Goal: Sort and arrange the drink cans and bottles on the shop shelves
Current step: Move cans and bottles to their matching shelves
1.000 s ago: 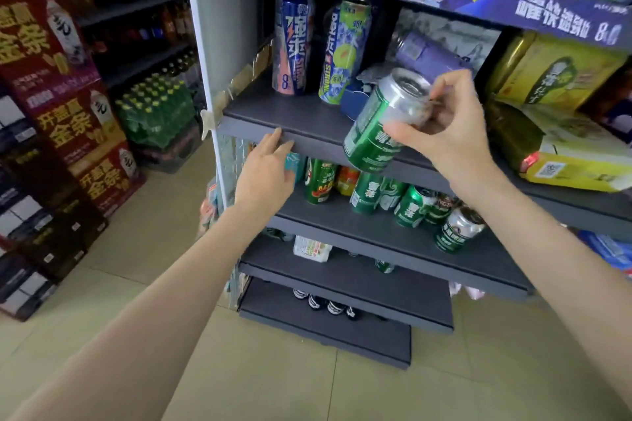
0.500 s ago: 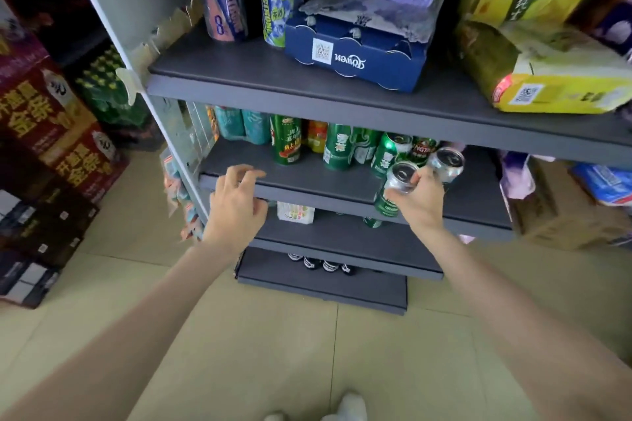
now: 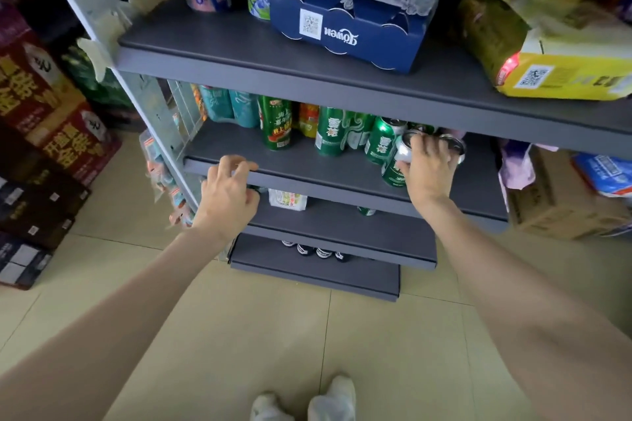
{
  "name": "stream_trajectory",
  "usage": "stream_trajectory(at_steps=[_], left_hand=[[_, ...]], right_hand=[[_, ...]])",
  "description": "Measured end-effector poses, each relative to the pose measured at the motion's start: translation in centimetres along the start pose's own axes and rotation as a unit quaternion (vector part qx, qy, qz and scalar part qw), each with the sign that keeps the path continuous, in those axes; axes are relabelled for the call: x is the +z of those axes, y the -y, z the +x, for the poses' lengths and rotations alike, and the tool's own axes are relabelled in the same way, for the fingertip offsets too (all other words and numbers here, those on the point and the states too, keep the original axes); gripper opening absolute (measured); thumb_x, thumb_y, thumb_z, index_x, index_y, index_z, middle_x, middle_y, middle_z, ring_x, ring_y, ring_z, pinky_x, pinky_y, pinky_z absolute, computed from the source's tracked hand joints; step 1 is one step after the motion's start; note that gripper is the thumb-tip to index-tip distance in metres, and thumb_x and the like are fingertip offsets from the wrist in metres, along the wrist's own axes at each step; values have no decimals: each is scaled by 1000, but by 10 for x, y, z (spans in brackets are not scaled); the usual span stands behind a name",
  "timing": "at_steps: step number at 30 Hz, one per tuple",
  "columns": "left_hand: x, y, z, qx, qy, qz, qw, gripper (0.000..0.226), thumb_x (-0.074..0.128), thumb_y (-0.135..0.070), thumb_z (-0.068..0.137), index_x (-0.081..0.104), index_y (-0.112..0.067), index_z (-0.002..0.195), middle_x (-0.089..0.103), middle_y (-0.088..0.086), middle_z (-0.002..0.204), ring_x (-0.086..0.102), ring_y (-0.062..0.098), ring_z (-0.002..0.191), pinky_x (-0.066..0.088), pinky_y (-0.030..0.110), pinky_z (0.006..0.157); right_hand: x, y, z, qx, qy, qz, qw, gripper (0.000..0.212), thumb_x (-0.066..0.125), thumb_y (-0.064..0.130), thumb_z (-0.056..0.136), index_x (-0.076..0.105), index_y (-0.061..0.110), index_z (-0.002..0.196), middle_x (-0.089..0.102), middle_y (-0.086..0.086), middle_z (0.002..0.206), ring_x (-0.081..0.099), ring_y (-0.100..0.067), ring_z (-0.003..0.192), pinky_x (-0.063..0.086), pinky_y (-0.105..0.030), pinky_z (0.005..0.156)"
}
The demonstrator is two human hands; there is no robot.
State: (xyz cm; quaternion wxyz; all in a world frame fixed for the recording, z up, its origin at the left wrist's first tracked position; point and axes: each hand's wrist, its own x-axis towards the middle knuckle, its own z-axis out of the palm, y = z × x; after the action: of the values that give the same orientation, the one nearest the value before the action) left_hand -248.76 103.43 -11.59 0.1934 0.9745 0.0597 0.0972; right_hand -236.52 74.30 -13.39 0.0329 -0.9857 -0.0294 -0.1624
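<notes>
Green aluminium can with a silver top (image 3: 396, 164) stands tilted at the right of the dark grey middle shelf (image 3: 325, 178), just beside a row of upright green cans (image 3: 342, 131), likely so that like sits with like. From the head view, the right hand (image 3: 429, 169) wraps its fingers round the can's upper part, apparently setting it down. The left hand (image 3: 227, 195) hooks curled fingers over the shelf's front lip, probably to steady the lean. Blue cardboard multipack (image 3: 345, 31) sits on the shelf above.
</notes>
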Motion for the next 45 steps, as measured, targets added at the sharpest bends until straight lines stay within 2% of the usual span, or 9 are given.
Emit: stream_trajectory(at_steps=[9,16,19,24,28,31,35,39,45], left_hand=[[9,-1,-8,-4,29,14,999,41,57,2,77,58,0,118,47,23,123,43,44,108,35,52,96],[32,-17,-8,-5,58,9,998,44,53,-3,82,52,-4,126,42,18,130,39,39,115,33,47,99],[39,-25,-4,-9,66,-3,998,44,53,-5,83,50,-6,127,40,16,132,38,36,118,32,44,100],[35,-20,-5,-40,60,-21,997,47,51,-6,84,45,-8,131,38,16,132,38,36,119,33,45,98],[18,5,-19,-83,26,-54,995,55,52,-1,82,36,-5,135,40,18,126,43,36,112,36,42,90],[9,36,-30,-127,-3,-87,988,53,53,0,81,38,-3,131,42,18,122,47,37,108,40,46,91],[2,66,-45,-169,-30,-122,977,50,53,1,80,40,-5,128,43,16,122,54,36,104,44,44,88],[-3,88,-59,-186,-32,-121,974,49,50,-1,82,38,-6,129,44,13,119,57,31,99,45,42,85],[-12,110,-65,-186,-51,-117,974,41,48,-3,84,40,-7,124,47,11,116,58,31,97,47,46,82]], right_hand=[[10,-17,12,-38,-22,0,999,60,88,12,53,55,-3,100,64,-22,89,62,-39,85,51,-48,78],[10,-29,7,-58,7,36,998,57,74,12,77,46,-4,123,52,-24,126,46,-39,120,27,-47,109],[3,-16,-3,-71,-8,39,997,48,72,18,80,49,-2,116,42,-23,135,41,-41,124,26,-49,111],[-3,62,-30,-152,78,248,954,54,69,24,83,44,1,124,43,-16,134,42,-26,125,30,-28,105],[15,136,-18,-58,151,417,894,67,74,27,78,38,4,130,39,-12,134,42,-22,123,33,-24,96],[27,178,-2,34,159,495,853,81,75,28,78,27,6,140,34,-10,144,36,-23,132,30,-31,106],[42,214,33,69,101,493,861,93,78,31,74,23,1,143,34,-16,146,33,-26,134,24,-32,111],[52,232,63,111,112,490,857,103,76,36,76,10,1,148,20,-14,154,23,-24,142,18,-32,116],[39,235,55,111,76,488,862,88,82,27,67,34,8,138,44,-8,140,41,-21,130,28,-24,108]])
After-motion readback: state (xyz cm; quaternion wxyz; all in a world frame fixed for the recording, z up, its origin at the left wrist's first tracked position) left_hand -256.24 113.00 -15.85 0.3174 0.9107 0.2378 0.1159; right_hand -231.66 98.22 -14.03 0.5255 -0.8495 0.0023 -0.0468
